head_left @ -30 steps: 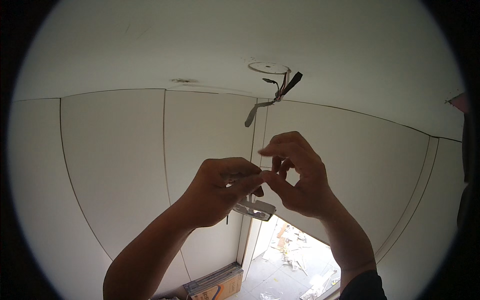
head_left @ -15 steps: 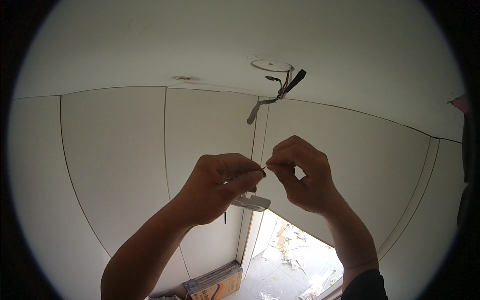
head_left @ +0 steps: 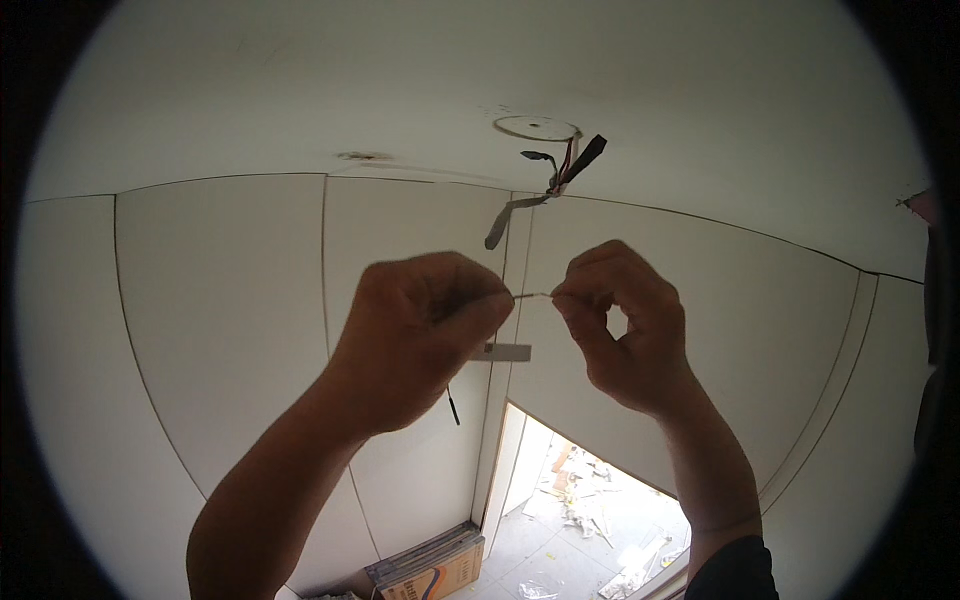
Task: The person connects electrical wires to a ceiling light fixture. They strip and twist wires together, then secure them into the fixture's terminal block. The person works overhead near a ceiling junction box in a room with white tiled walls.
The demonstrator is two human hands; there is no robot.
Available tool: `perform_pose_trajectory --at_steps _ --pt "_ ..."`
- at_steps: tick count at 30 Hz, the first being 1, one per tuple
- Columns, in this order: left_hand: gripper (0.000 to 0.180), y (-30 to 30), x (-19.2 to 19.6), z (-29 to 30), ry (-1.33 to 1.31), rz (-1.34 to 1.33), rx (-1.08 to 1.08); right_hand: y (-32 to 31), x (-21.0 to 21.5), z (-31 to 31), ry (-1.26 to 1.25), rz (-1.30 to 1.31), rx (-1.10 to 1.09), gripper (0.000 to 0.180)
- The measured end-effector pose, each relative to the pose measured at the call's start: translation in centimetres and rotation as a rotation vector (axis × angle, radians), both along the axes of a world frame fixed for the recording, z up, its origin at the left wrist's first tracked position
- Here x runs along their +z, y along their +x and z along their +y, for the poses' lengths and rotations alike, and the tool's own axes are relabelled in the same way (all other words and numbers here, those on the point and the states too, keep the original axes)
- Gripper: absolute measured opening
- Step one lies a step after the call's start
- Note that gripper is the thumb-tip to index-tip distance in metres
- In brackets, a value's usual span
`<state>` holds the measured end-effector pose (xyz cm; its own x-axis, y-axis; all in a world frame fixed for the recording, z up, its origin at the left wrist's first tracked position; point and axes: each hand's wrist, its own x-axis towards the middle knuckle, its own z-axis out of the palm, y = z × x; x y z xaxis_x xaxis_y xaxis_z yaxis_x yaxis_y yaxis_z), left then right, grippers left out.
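My left hand (head_left: 420, 335) is closed in a pinch on a thin dark wire (head_left: 523, 296), whose pale bare end points right. The fingertips of my right hand (head_left: 630, 325) are pressed together on that pale end. Below the left fingers a flat light-grey bar-shaped piece (head_left: 512, 352) sticks out; most of it is behind the hand, so its kind is unclear. A short dark lead (head_left: 454, 408) dangles under the left palm. Above both hands, a bunch of ceiling wires (head_left: 556, 184) hangs, its ends wrapped in black and grey tape.
Beside the wires, a round outline (head_left: 538, 128) marks the white ceiling. Light wall panels (head_left: 230, 300) stand behind. A bright doorway opens low on the right, with scattered debris (head_left: 578, 490) on the tiled floor. Flat cardboard boxes (head_left: 430, 570) lean at the wall's foot.
Both hands have risen a little and moved slightly apart, so more of the wire shows between them. The grey piece has turned and shows as a flatter strip.
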<state>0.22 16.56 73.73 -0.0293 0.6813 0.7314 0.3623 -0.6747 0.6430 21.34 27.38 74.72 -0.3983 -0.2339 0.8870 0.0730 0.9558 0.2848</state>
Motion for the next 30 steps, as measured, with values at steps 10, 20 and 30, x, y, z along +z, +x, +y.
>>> perform_pose_trajectory --at_steps 10,20,30 --pt "0.024 1.1 4.2 0.9 0.256 -0.131 0.226 0.0 5.9 -1.8 0.259 0.251 -0.301 0.033" --pt "0.025 2.6 4.4 1.3 0.147 -0.122 0.228 -0.1 5.9 -1.0 0.382 0.249 -0.423 0.022" --pt "0.023 2.9 4.0 0.8 0.164 -0.143 0.219 0.1 5.8 -1.0 0.413 0.257 -0.399 0.014"
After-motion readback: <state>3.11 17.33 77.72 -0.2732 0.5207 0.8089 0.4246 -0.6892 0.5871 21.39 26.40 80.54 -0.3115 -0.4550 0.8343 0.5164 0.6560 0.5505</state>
